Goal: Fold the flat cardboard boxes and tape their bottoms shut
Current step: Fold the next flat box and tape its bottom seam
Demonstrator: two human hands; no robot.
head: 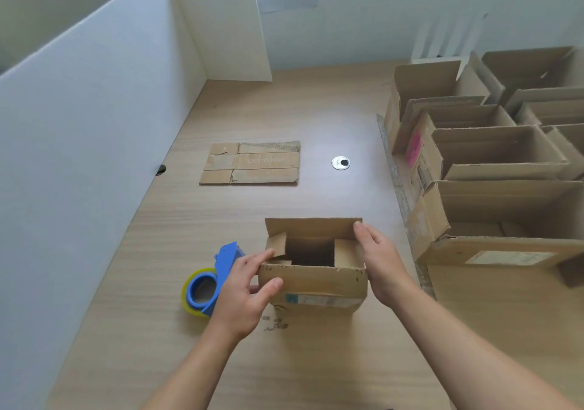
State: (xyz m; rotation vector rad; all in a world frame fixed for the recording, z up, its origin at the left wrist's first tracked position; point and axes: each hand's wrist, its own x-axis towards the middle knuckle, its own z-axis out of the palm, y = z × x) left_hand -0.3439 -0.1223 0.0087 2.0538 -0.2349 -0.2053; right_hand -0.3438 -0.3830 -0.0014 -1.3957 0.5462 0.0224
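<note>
1. Your finished boxes (493, 156) crowd the right side of the table (284, 109). A wide elbow swing while taping could knock them.
2. The box (316, 283) you're folding sits near the table's front, open end up. Its short flaps are half tucked, the far flap stands and the near one hangs outward. I can't tell whether that end is the bottom, so check before taping.
3. One flat cardboard (251, 163) waits well apart, farther back.
4. Your left hand (243, 292) curls round the box's near-left corner. Your right hand (382, 261) lies flat against its right side, fingers fairly straight. If you close the long flaps over crooked short ones, the seam will probably bulge.
5. The tape dispenser (208, 280) is just beside your left hand. Let go to grab it and the flaps likely spring open.
</note>
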